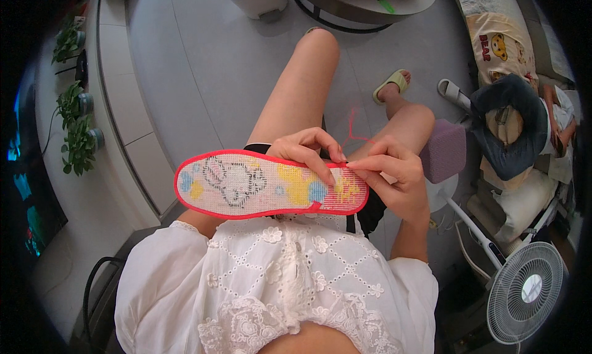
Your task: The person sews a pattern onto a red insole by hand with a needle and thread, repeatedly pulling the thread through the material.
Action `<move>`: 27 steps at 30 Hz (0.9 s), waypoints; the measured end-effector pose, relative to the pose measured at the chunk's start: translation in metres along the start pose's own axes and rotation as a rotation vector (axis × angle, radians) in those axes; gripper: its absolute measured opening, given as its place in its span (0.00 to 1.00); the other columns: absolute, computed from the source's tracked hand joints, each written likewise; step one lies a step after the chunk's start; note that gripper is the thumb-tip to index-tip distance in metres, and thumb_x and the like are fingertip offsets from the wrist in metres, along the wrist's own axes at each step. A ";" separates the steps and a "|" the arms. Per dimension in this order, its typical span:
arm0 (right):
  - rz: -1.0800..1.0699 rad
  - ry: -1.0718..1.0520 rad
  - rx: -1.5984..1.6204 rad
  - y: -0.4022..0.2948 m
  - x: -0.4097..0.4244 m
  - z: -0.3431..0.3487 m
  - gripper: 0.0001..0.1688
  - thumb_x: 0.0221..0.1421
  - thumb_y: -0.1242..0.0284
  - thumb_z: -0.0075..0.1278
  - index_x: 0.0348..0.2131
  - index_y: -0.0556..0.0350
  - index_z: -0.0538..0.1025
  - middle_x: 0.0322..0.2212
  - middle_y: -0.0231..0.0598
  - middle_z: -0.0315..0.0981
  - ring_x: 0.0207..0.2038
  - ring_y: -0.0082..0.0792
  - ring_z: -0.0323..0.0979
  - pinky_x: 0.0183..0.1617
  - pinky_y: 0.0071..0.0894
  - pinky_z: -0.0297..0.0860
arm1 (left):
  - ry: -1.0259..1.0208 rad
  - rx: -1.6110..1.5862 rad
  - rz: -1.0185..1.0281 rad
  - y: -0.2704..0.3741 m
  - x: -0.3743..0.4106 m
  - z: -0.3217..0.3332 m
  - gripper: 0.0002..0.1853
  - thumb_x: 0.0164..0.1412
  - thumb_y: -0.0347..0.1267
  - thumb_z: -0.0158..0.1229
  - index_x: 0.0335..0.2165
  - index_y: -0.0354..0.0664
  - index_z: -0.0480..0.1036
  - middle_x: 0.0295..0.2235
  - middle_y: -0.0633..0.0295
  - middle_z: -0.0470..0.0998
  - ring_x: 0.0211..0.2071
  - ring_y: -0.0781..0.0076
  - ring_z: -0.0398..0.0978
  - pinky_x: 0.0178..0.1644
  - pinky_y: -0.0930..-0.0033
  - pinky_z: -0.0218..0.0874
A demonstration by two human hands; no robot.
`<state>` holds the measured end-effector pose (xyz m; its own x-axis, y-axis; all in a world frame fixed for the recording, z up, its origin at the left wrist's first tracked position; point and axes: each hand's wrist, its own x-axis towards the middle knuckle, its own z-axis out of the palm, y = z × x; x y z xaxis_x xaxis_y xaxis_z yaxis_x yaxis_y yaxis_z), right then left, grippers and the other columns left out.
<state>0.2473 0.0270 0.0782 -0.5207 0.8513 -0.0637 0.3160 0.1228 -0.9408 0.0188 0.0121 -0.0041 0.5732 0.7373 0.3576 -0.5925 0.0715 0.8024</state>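
An embroidered shoe insole (240, 183) with red edging lies across my lap, its stitched face up, with yellow, blue, black and pink stitches. My left hand (307, 153) grips its far edge, thumb and fingers on the stitched face and the rim. My right hand (393, 173) pinches at the red edging near the insole's right end, fingertips close to the left fingertips. A small dark spot shows between the fingertips; whether it is a needle I cannot tell. Red thread (352, 131) trails loosely beyond the hands, over the gap between my legs and onto the right thigh.
A round table (411, 5) and a grey-white bin (263, 2) stand ahead. At right are a purple stool or box (444, 150), a white fan (525, 294), and a sofa with cushions, where another person (562, 118) is partly visible. Potted plants (78, 143) line the left cabinet.
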 end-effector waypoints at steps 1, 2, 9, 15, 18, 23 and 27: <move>-0.003 -0.003 -0.001 0.000 0.000 0.000 0.12 0.40 0.85 0.56 0.30 0.59 0.80 0.24 0.33 0.65 0.26 0.24 0.66 0.26 0.18 0.61 | 0.003 0.007 0.003 0.001 0.001 0.001 0.17 0.44 0.35 0.69 0.32 0.35 0.78 0.44 0.51 0.63 0.48 0.58 0.65 0.56 0.62 0.54; -0.007 -0.007 -0.003 0.001 0.001 0.001 0.12 0.40 0.85 0.56 0.30 0.59 0.80 0.24 0.33 0.65 0.26 0.23 0.66 0.26 0.18 0.61 | 0.005 0.015 0.005 0.002 0.001 0.001 0.17 0.44 0.35 0.68 0.32 0.35 0.78 0.44 0.51 0.63 0.48 0.58 0.65 0.56 0.62 0.54; -0.009 -0.030 0.004 0.000 0.004 -0.001 0.11 0.40 0.85 0.56 0.30 0.60 0.79 0.23 0.32 0.65 0.26 0.23 0.66 0.26 0.18 0.61 | 0.039 -0.009 -0.005 0.002 -0.001 0.003 0.16 0.46 0.34 0.67 0.32 0.34 0.77 0.43 0.50 0.64 0.48 0.58 0.65 0.56 0.62 0.54; -0.069 -0.031 0.001 0.002 0.006 -0.002 0.10 0.40 0.83 0.57 0.29 0.60 0.79 0.21 0.36 0.64 0.22 0.26 0.64 0.22 0.22 0.59 | 0.061 -0.072 -0.047 0.000 -0.003 0.004 0.16 0.48 0.35 0.66 0.32 0.33 0.77 0.43 0.50 0.64 0.48 0.59 0.65 0.56 0.62 0.54; -0.070 -0.044 -0.001 0.002 0.007 -0.003 0.10 0.39 0.83 0.57 0.28 0.60 0.79 0.20 0.36 0.64 0.22 0.26 0.64 0.22 0.23 0.59 | 0.064 -0.077 -0.067 0.001 -0.002 0.003 0.16 0.48 0.35 0.65 0.32 0.33 0.77 0.42 0.51 0.65 0.48 0.59 0.65 0.56 0.61 0.54; -0.061 -0.054 -0.042 0.001 0.008 -0.004 0.09 0.39 0.82 0.57 0.27 0.58 0.79 0.20 0.36 0.64 0.23 0.29 0.65 0.25 0.25 0.60 | 0.095 -0.091 -0.122 0.001 -0.004 0.004 0.15 0.47 0.35 0.66 0.31 0.33 0.78 0.41 0.53 0.65 0.47 0.60 0.66 0.55 0.61 0.55; -0.069 -0.057 -0.079 -0.002 0.008 -0.005 0.08 0.39 0.80 0.57 0.26 0.55 0.79 0.20 0.34 0.64 0.23 0.31 0.65 0.28 0.27 0.59 | 0.111 -0.077 -0.141 0.002 -0.003 0.007 0.15 0.48 0.35 0.65 0.31 0.34 0.78 0.41 0.53 0.65 0.47 0.61 0.66 0.54 0.62 0.57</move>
<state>0.2467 0.0363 0.0814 -0.5872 0.8092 -0.0205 0.3381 0.2221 -0.9145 0.0195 0.0052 0.0000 0.5901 0.7857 0.1857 -0.5547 0.2274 0.8003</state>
